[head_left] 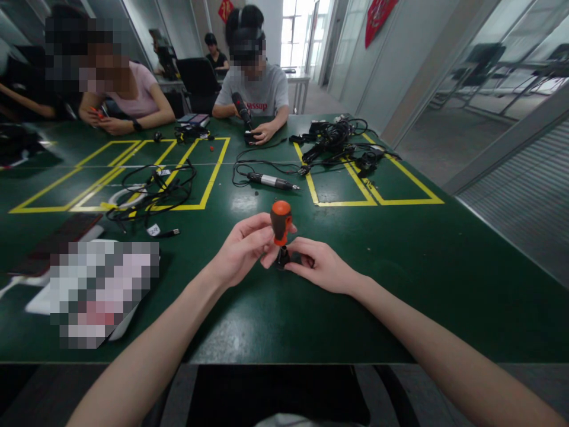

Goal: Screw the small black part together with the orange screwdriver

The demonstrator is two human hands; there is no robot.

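A stubby screwdriver [281, 222] with an orange and dark grey handle stands upright in front of me. My left hand [243, 246] has its fingers closed round the handle from the left side. Below the handle, a small black part [283, 257] rests on the table, and the screwdriver's lower end points down to it. My right hand [320, 264] pinches that black part from the right, thumb nearest me. Fingers partly cover the part, so its exact kind and the screwdriver's tip cannot be made out.
On the green table [400, 284] lie a silver-black electric screwdriver [271, 180], a cable heap [333, 142] far right, and coiled cables [155, 184] left. A phone [57, 243] and a blurred flat item [98, 290] lie near left. Across the table a person [262, 89] handles a power tool.
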